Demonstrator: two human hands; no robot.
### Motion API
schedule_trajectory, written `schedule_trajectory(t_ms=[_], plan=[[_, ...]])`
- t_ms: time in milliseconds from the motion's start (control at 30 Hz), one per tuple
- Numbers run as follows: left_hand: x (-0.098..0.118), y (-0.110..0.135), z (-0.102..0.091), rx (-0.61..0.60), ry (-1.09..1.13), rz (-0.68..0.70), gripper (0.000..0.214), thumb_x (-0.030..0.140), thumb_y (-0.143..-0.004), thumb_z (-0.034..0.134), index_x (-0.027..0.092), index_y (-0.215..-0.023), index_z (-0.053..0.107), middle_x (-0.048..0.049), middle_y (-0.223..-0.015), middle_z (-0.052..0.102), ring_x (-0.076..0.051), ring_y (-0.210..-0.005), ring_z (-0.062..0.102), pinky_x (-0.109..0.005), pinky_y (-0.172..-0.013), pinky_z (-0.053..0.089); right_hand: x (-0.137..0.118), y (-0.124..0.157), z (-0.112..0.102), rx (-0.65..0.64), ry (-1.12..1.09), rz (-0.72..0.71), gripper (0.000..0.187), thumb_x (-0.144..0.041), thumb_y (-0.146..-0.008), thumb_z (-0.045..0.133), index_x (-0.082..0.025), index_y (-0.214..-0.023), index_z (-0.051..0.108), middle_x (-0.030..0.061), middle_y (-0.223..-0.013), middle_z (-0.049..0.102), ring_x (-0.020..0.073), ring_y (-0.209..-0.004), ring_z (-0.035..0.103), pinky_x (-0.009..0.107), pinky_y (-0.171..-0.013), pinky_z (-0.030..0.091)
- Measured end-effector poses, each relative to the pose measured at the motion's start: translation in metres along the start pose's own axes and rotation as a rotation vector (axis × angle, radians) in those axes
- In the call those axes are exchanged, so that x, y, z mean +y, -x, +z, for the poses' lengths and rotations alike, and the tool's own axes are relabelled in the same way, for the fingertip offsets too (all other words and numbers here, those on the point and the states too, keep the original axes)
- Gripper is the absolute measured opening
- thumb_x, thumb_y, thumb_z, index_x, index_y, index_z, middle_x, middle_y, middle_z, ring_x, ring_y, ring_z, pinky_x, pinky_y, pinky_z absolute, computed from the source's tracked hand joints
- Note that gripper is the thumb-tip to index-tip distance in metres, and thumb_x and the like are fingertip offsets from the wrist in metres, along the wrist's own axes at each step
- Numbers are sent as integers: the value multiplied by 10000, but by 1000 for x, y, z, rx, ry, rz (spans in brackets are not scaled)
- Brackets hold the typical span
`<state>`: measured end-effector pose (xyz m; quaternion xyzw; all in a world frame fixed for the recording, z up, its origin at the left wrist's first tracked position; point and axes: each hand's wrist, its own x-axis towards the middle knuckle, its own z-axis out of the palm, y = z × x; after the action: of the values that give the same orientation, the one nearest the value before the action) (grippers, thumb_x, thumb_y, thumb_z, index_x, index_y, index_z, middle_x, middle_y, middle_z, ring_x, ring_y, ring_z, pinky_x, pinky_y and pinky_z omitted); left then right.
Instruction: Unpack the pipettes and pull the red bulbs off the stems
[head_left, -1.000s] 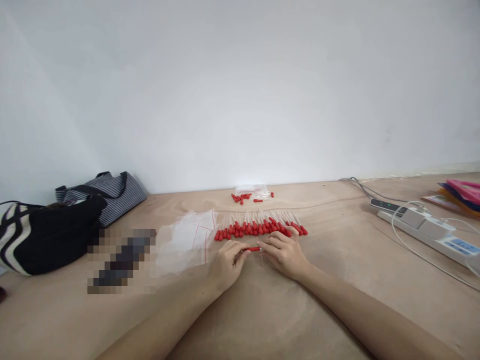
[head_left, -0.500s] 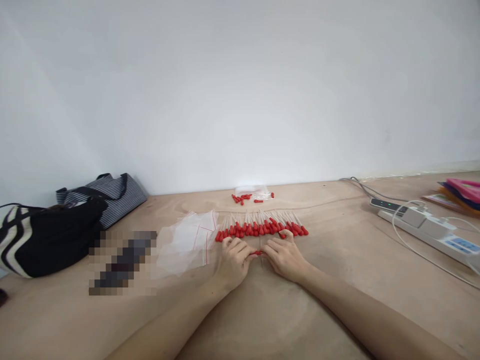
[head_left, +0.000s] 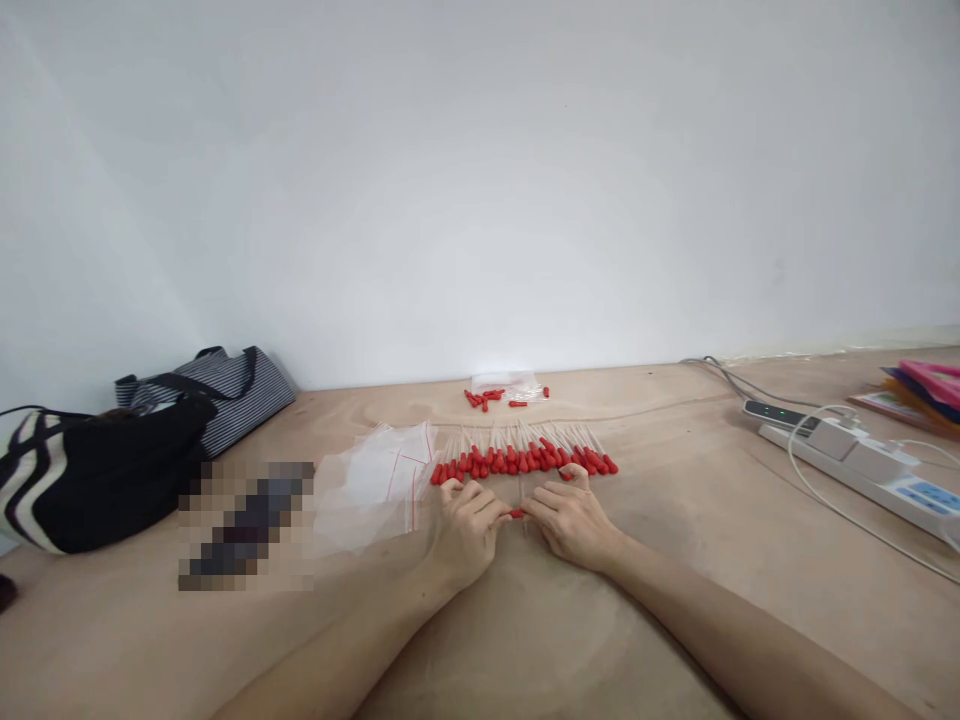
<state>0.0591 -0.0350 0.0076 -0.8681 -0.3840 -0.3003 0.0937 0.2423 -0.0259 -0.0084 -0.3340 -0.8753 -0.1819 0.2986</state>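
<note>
Head view, only one. Bare wooden table (head_left: 750, 560), pale wall along its far edge.

Left hand (head_left: 469, 525) and right hand (head_left: 574, 520) lie knuckles-up on the table at centre, fingers curled, fingertips meeting. Between them a small red piece (head_left: 516, 513), pinched from both sides by thumb and forefinger tips; only a sliver shows, the rest is hidden by the fingers.

Just beyond the knuckles: a row of red-tipped sticks (head_left: 525, 457), red ends toward the person, thin pale stems fanning toward the wall. Right hand's far finger touches or nearly touches the row; cannot tell which.

Left of the row, touching its end: a heap of clear bags (head_left: 375, 480). Farther left a blurred-out patch, then a black bag (head_left: 97, 470) and a striped bag (head_left: 225, 385) toward the wall.

Near the wall, well apart from the hands: loose red caps (head_left: 491, 397).

Far right: power strip (head_left: 862, 465) with white cables, coloured folders (head_left: 930, 385) at the frame edge.

Open table between right forearm and power strip, also the near strip in front of both forearms
</note>
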Motion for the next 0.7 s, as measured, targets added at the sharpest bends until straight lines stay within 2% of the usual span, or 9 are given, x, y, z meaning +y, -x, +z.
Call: schedule_trajectory(t_ms=[400, 500, 633, 700], plan=[[2, 2, 0, 14, -14, -15, 174, 141, -803, 453, 203, -739, 602, -3, -659, 610, -166, -712, 485, -359, -724, 239, 0, 1, 0, 23, 27, -19, 212, -112, -797, 390, -215, -864, 562, -30, -619, 533, 99, -603, 410, 335, -817, 160], [0, 2, -2, 35, -12, -32, 159, 168, -816, 470, 223, -774, 614, 12, -667, 627, -161, -710, 505, -347, -712, 249, 0, 3, -1, 20, 34, -7, 270, -90, -776, 394, -236, -927, 564, -28, -638, 539, 100, -604, 410, 338, -813, 163], [-6, 2, -5, 150, -66, -45, 128, 248, -816, 510, 277, -800, 633, 15, -854, 665, -187, -846, 542, -369, -769, 259, 3, 5, -1, 37, 29, 42, 343, -68, -763, 391, -263, -987, 563, -23, -647, 548, 106, -618, 419, 353, -821, 159], [-9, 1, -6, 203, -119, -33, 119, 271, -804, 527, 293, -787, 643, -1, -998, 642, -218, -959, 526, -414, -841, 243, 4, 6, 0, 43, 6, 86, 309, -92, -782, 396, -254, -978, 572, -14, -666, 562, 111, -647, 438, 358, -830, 157]])
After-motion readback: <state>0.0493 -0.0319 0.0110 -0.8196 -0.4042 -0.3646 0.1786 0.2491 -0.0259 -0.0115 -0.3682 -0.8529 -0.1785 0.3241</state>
